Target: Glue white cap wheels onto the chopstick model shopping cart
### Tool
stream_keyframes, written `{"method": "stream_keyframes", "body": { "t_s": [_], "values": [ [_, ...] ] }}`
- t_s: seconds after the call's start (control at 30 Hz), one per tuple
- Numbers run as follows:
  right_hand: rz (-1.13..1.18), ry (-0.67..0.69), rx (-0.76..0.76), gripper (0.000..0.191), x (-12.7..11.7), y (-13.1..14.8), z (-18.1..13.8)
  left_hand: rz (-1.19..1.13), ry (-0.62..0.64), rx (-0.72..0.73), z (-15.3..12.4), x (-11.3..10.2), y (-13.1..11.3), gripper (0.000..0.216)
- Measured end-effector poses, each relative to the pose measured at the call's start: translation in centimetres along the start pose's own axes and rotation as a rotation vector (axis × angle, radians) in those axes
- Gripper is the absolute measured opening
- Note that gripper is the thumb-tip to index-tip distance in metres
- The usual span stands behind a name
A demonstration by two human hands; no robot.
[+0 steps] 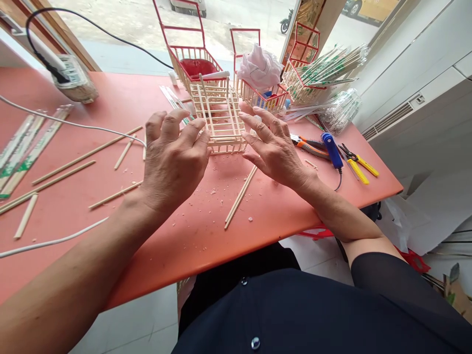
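Observation:
A small crate-like frame of pale wooden sticks [221, 118] stands on the table between my two hands, with crossed sticks over its top. At its left side is my left hand [177, 152], fingers bent and spread, the index finger and thumb close to the frame's edge; whether they touch it I cannot tell. My right hand [271, 147] is at the right side, fingers apart, tips by the frame's edge. Neither hand visibly grips anything. Two loose sticks [240, 197] lie in front of the frame.
Red-trimmed stick baskets [184, 29] stand behind; one holds pink-white cloth [260, 68]. Packaged chopsticks [335, 64] fill the right back. Orange-handled pliers [313, 147], a blue glue gun [332, 150] and yellow-handled cutters [358, 167] lie right. Loose sticks [66, 182] and a white cable [73, 123] lie left.

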State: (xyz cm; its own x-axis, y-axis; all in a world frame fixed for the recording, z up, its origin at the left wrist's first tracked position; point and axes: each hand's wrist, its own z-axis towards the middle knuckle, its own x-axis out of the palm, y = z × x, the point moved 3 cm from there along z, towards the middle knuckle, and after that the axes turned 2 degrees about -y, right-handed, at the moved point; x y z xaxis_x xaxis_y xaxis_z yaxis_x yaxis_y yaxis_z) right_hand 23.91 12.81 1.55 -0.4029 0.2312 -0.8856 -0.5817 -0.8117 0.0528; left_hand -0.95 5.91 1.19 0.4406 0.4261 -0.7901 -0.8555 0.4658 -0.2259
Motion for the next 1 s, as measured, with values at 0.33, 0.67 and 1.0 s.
{"method": "stream_keyframes", "body": {
  "t_s": [0.33, 0.67, 1.0],
  "values": [
    [0.007, 0.004, 0.012, 0.043, 0.1, 0.0, 0.0, -0.071, -0.008, -0.023, 0.0, 0.2, 0.0, 0.053],
    [0.009, 0.018, 0.015, 0.043, -0.1, 0.4, 0.0, -0.064, -0.042, -0.027, 0.0, 0.5, 0.1, 0.049],
    [0.005, 0.036, 0.040, 0.062, -0.3, 0.6, 0.3, -0.039, 0.062, -0.025, 0.0, -0.4, -0.7, 0.079]
  ]
}}
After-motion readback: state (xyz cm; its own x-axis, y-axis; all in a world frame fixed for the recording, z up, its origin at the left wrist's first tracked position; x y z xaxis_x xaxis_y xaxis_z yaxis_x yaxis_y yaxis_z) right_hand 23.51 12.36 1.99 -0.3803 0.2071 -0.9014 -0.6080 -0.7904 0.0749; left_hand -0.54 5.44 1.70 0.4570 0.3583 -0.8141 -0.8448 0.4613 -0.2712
